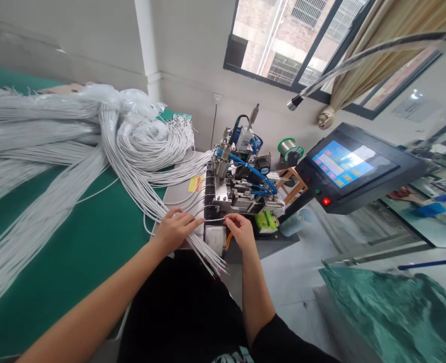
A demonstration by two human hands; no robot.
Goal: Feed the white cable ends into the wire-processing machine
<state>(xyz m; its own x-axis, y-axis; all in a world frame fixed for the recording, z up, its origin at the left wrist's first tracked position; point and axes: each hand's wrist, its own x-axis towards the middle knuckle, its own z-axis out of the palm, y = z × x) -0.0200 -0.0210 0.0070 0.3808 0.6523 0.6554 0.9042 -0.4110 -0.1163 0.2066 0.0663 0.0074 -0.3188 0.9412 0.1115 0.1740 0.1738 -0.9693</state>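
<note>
Both arms reach forward from the bottom of the view, bare forearms converging. The left arm (105,297) comes in long and diagonal from the lower left with a straight wrist. The left hand (175,229) lies palm down, knuckles up, fingers curled in and closed. The right forearm (255,297) runs up almost vertically. The right hand (241,232) sits just beside the left, thumb and forefinger pinched tight and pointing toward it.
</note>
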